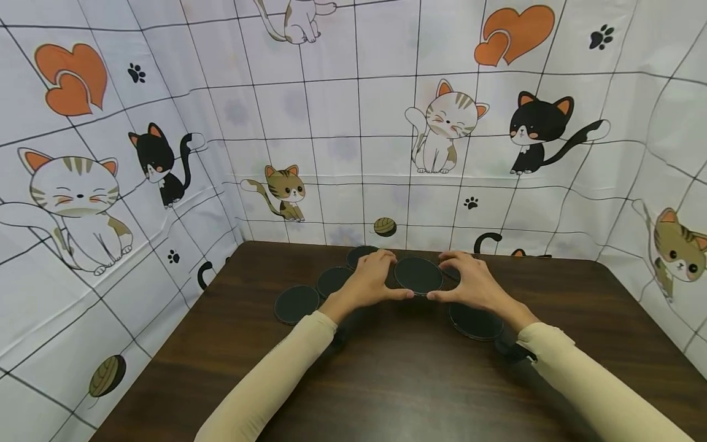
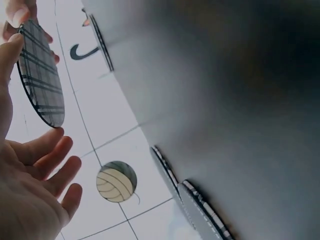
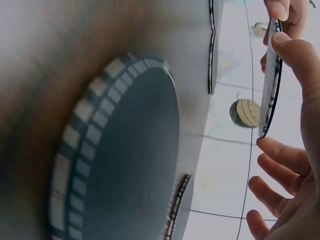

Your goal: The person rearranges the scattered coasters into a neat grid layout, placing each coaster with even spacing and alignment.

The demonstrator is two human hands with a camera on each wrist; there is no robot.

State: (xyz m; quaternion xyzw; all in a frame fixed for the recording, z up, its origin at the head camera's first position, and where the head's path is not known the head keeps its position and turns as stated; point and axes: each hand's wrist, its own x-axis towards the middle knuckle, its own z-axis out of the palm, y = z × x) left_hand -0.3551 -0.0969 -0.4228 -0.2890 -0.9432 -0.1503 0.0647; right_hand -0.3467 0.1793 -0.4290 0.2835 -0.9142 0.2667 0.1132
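Observation:
A round dark coaster (image 1: 418,275) is held up off the table between both hands. My left hand (image 1: 371,279) pinches its left edge between thumb and fingers, and my right hand (image 1: 469,282) grips the opposite edge the same way. From the left wrist view, the underside of this coaster (image 2: 42,75) shows a grey plaid pattern. In the right wrist view the coaster (image 3: 271,75) appears nearly edge-on, thumbs at the near rim and fingertips at the far rim.
On the brown table (image 1: 386,380), more dark coasters lie in a slanting row at left: a near one (image 1: 296,304), a middle one (image 1: 332,281) and a far one (image 1: 361,254). Under the right wrist lies another coaster (image 1: 476,322); one behind the right hand is mostly hidden. A cat-print curtain (image 1: 331,123) hangs behind.

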